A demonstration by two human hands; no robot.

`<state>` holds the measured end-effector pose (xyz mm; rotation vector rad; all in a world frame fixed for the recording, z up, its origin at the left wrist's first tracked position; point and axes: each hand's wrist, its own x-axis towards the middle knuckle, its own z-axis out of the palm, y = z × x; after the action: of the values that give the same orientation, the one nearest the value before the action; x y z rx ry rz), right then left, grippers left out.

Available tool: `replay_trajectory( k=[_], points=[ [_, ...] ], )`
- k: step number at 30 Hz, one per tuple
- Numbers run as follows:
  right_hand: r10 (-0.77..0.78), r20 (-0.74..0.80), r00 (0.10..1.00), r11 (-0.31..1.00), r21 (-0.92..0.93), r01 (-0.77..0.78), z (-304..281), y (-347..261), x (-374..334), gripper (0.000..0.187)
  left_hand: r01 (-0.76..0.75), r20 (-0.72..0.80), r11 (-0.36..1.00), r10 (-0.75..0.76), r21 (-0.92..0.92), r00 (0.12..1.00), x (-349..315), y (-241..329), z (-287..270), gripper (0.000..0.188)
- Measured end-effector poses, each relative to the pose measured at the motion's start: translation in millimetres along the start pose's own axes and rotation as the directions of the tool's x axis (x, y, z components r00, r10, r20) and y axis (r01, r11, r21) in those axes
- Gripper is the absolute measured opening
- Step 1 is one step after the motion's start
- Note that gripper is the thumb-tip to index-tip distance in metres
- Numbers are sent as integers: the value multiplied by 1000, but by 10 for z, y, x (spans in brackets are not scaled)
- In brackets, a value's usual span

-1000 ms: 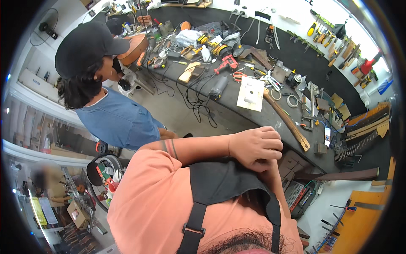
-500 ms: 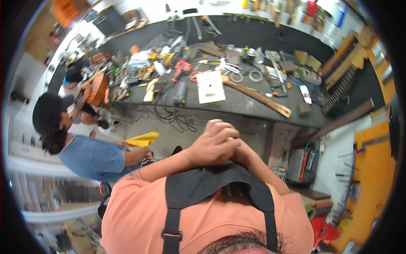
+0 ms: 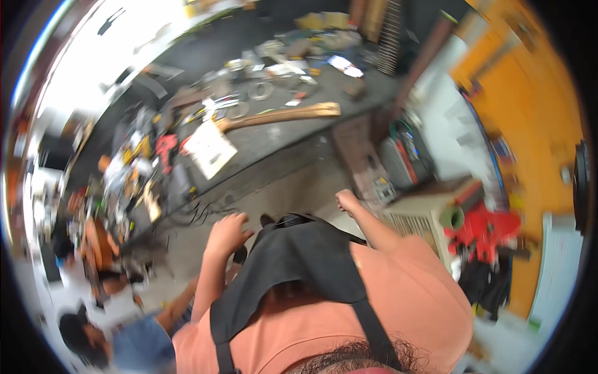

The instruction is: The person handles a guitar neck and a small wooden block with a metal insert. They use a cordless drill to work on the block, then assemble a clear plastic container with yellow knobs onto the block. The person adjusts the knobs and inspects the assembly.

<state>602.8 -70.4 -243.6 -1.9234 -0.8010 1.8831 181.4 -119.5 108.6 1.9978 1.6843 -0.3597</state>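
Note:
My left hand (image 3: 228,235) hangs in front of the dark apron (image 3: 293,252), its fingers loosely bent and the thumb apart, with nothing in it. Out to the right, my right hand (image 3: 345,200) is curled closed, with no object showing in it. Neither hand touches the workbench (image 3: 274,134). Nearest on the bench ahead are a pale square sheet with a dark mark (image 3: 210,149) and a long wooden guitar neck (image 3: 280,116). The picture is blurred by motion.
A red power drill (image 3: 166,149), tape roll (image 3: 260,91), phone (image 3: 345,65) and many tools crowd the bench. At right stand a slatted pale cabinet (image 3: 414,229) and a red guitar-like body (image 3: 486,230). Lower left, a person in blue (image 3: 143,346) is close; another holds a guitar (image 3: 96,246).
My clasped hands have come apart, the left to the left and the right to the right. The view has turned rightward, so the bench now slants and the cabinet shows.

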Motion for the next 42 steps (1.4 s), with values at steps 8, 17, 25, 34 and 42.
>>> replay_trajectory(
  k=[8,17,25,34,42],
  points=[
    [96,-142,985,658,-733,-170,-1075,1745,-560,30,28,10,994,-28,-109,1000,-28,-65,-6,40],
    [157,42,987,979,-137,-150,-520,1351,-546,33,82,-23,991,-85,-105,996,-145,43,-339,54],
    [-60,-6,998,969,-239,56,-665,220,284,25,333,135,938,-319,-97,938,-489,-397,-132,61],
    [-337,-34,941,939,-89,333,544,-1020,155,43,445,48,845,-452,-297,891,-667,-928,-270,61],
    [-665,16,746,734,-164,659,1983,-2405,-151,48,463,179,826,-427,-322,886,-414,-2094,-366,54]
  ],
)
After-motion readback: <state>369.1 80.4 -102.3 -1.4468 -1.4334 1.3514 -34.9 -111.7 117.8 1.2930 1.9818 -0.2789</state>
